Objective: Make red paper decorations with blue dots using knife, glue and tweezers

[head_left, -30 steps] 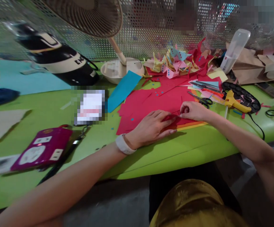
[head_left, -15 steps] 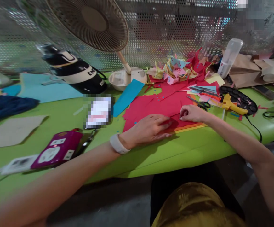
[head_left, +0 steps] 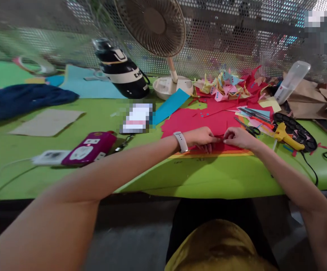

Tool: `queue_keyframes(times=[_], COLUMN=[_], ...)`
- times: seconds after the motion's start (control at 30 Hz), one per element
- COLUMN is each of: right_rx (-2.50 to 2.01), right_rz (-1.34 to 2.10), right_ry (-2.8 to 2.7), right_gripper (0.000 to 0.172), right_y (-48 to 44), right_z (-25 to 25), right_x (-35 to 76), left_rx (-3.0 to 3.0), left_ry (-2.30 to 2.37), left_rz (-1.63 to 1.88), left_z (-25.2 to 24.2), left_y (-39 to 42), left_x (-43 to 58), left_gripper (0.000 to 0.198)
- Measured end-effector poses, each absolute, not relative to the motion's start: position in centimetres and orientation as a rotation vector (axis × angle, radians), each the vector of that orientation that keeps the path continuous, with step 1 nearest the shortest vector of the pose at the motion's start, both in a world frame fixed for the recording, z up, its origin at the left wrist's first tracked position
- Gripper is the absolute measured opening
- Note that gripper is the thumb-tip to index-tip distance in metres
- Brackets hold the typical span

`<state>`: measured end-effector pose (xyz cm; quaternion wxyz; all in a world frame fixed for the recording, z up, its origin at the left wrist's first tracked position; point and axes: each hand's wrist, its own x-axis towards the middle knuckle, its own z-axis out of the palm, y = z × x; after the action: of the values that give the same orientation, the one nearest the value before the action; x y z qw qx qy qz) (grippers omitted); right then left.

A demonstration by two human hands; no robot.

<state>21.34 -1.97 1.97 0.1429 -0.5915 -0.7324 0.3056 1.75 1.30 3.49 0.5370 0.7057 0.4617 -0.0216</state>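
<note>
Left hand [head_left: 201, 136] shifted beside right hand [head_left: 239, 138] over red paper [head_left: 194, 118]; cannot tell if either grip holds anything.

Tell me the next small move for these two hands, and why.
Probably press the left hand lightly on the red paper to steady it beside the right hand: both are at the paper, their fingers almost meeting, and the right thumb and forefinger are close together. Anything between them is too small to make out.
</note>
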Motion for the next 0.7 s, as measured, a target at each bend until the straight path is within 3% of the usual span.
queue_keyframes(times=[0.7], right_rx=[-1.704], right_rz=[0.864], right_ry=[-2.110], right_gripper=[0.009], right_y=[-1.8], right_z=[1.6], right_x=[21.5], left_rx=[1.699], left_ry=[0.994], left_rz=[-0.106], left_z=[3.0], left_y=[2.6], left_x=[1.0], left_gripper=[0.057])
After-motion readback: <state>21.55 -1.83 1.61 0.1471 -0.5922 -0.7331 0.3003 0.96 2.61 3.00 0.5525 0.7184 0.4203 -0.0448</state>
